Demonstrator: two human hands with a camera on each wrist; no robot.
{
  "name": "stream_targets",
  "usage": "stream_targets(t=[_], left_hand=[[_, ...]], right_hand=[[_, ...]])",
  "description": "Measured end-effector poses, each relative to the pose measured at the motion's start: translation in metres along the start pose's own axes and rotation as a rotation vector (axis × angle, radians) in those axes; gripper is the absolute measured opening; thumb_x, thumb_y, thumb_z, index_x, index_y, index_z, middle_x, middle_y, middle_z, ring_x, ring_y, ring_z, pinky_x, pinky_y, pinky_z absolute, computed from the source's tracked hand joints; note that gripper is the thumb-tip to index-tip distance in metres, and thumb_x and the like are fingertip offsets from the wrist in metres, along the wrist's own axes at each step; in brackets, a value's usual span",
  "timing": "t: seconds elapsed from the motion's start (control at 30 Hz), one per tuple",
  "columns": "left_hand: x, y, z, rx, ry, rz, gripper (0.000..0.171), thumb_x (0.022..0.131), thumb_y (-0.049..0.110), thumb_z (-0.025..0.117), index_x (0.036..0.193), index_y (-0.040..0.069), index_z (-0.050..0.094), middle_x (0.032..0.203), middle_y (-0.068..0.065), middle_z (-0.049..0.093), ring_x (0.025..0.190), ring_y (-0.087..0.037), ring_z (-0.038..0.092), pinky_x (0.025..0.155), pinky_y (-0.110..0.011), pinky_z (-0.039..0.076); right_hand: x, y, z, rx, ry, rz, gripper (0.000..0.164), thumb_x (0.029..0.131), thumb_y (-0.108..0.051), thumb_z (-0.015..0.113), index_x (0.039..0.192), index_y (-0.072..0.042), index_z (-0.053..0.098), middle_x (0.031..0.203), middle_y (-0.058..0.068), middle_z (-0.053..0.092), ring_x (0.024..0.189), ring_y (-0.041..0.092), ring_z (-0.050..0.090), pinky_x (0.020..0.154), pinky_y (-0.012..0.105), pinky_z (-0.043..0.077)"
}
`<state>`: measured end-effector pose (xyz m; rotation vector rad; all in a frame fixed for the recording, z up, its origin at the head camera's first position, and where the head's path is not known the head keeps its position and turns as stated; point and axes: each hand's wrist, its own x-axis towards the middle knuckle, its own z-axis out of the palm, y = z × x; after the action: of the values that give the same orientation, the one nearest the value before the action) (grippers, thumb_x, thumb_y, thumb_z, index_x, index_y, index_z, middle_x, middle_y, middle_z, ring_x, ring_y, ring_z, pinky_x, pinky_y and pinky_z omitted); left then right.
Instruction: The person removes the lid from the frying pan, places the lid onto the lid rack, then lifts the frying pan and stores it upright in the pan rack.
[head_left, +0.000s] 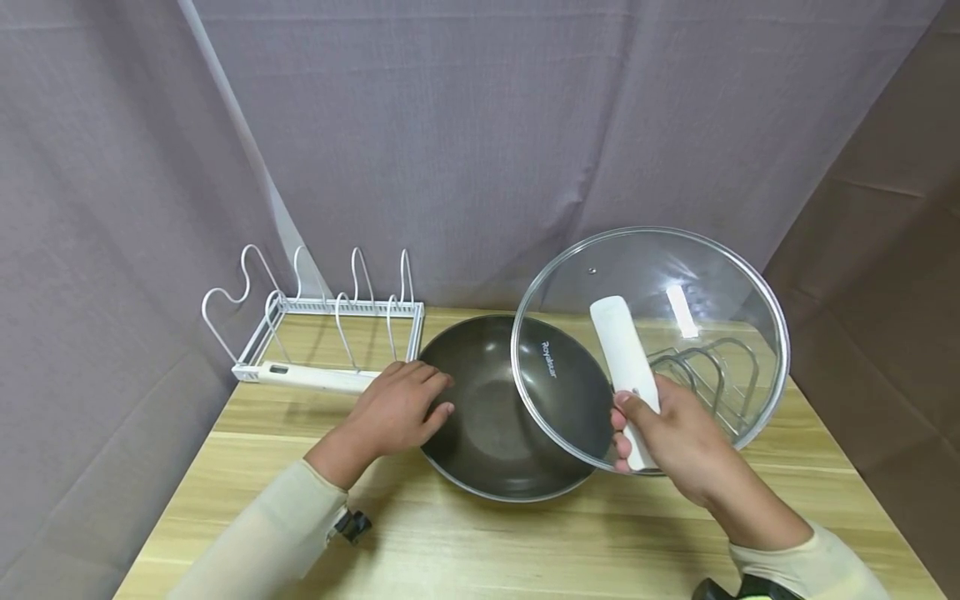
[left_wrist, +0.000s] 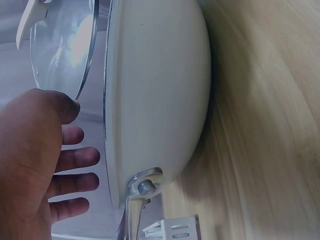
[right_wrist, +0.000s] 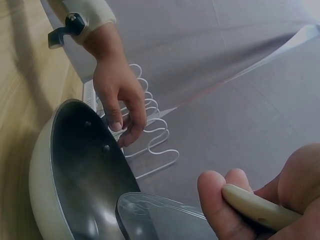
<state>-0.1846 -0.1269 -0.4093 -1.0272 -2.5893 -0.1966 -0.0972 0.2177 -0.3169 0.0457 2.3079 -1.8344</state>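
Observation:
A wok (head_left: 487, 417) with a dark inside and cream outside (left_wrist: 160, 100) stands on the wooden table, its white handle (head_left: 315, 377) pointing left. Above the wok's left rim, close to the handle's base, my left hand (head_left: 401, 408) hovers with relaxed fingers and nothing held. The left wrist view shows those fingers apart from the wok's side. My right hand (head_left: 678, 442) grips the white upright handle (head_left: 622, 346) of a clear glass lid (head_left: 682, 304). The lid is raised and tilted, overlapping the wok's right part in the head view.
A white wire rack (head_left: 345, 307) with curved dividers stands at the back left, partly behind the wok's handle. Through the glass, a second wire rack (head_left: 708, 383) shows at the right. Grey curtains (head_left: 465, 150) hang behind the table (head_left: 480, 542).

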Motion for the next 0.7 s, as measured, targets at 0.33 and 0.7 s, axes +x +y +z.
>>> stream_targets(t=[0.33,0.7], left_hand=[[0.0022,0.0006,0.0005,0.010,-0.006,0.000,0.032,0.099,0.036,0.060,0.121,0.014,0.068,0.116,-0.002,0.068,0.113,-0.025,0.062,0.096,-0.042,0.046],[0.0036,0.0016,0.0008,0.015,-0.011,0.007,0.032,0.099,0.036,0.060,0.121,0.014,0.068,0.116,-0.003,0.068,0.112,-0.024,0.062,0.096,-0.042,0.046]], right_hand=[[0.0001,0.0010,-0.0040,-0.047,0.004,-0.028,0.027,0.109,-0.015,0.047,0.118,0.009,0.040,0.087,0.016,0.056,0.063,0.021,0.061,0.058,0.047,0.059],[-0.0009,0.0012,-0.0073,-0.180,0.015,-0.069,0.035,0.109,-0.023,0.049,0.120,0.009,0.040,0.088,0.020,0.059,0.065,0.026,0.065,0.059,0.046,0.060]])
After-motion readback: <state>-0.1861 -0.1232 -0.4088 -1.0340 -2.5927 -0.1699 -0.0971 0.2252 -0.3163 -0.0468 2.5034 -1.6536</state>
